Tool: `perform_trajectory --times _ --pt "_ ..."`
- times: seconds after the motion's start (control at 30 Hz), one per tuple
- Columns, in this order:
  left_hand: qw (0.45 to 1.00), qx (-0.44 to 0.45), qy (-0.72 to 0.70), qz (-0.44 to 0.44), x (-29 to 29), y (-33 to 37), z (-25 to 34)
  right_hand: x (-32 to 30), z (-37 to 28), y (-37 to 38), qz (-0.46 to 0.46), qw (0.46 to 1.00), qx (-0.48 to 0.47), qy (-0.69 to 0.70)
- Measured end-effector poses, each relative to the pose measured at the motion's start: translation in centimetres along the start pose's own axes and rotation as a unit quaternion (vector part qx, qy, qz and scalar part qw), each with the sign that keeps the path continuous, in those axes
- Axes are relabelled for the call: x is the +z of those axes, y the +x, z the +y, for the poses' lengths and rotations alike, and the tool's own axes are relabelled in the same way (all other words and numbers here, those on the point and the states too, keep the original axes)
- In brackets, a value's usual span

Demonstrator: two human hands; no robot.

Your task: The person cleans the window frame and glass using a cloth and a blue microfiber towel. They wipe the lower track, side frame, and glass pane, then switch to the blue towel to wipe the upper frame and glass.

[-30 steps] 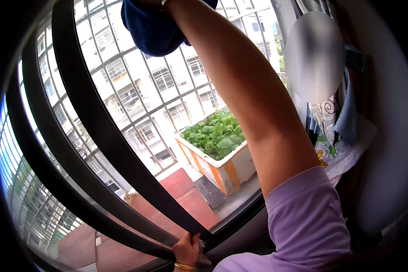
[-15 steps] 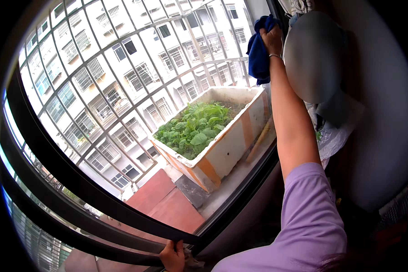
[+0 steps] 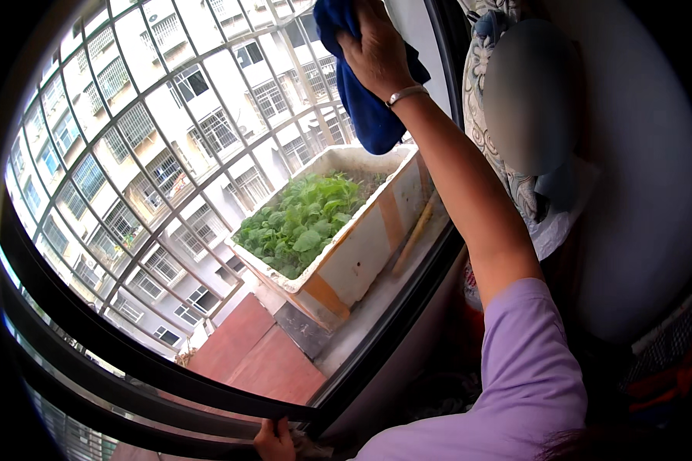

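High against the window, my right hand (image 3: 378, 60) is closed on a dark blue cloth (image 3: 377, 127), which hangs in folds below the fingers. That arm reaches up from a light purple sleeve (image 3: 519, 338). Low down, my left hand (image 3: 274, 442) grips the dark window frame (image 3: 169, 378), thumb and fingers curled over its edge; part of this hand is cut off by the picture's lower rim. Past the window, a white foam box (image 3: 354, 269) with orange tape strips holds leafy green plants (image 3: 307, 219).
Metal security bars (image 3: 165, 127) stand outside, with a building across the way. A red panel (image 3: 246, 349) and a thin yellowish stick (image 3: 413, 242) lie near the box. At right hang a patterned curtain (image 3: 477, 107) and a blurred grey oval (image 3: 532, 96).
My right hand has swept left and upward with the cloth, away from the window's right side. The left hand keeps its grip on the frame; the whole view has shifted slightly.
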State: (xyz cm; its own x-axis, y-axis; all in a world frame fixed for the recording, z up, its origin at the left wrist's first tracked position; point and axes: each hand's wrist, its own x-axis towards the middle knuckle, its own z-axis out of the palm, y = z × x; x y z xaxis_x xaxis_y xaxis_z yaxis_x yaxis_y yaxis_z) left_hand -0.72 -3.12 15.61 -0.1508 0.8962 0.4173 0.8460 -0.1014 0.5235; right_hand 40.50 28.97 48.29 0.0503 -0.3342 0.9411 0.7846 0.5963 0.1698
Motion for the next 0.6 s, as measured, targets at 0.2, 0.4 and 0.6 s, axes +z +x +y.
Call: perform_trajectory --times 0.2,0.4,0.6 --pt "0.999 -0.023 -0.033 -0.016 1.2 0.2 0.4 2.3 5.0 9.6 0.028 0.998 -0.058 0.011" --pt "0.999 -0.029 -0.024 -0.016 0.1 -0.1 0.9 -0.8 22.1 0.5 -0.054 0.969 0.139 -0.197" --pt "0.998 -0.049 -0.004 -0.031 0.5 -0.4 -0.5 -3.2 31.5 -8.1 0.024 0.977 0.123 -0.172"
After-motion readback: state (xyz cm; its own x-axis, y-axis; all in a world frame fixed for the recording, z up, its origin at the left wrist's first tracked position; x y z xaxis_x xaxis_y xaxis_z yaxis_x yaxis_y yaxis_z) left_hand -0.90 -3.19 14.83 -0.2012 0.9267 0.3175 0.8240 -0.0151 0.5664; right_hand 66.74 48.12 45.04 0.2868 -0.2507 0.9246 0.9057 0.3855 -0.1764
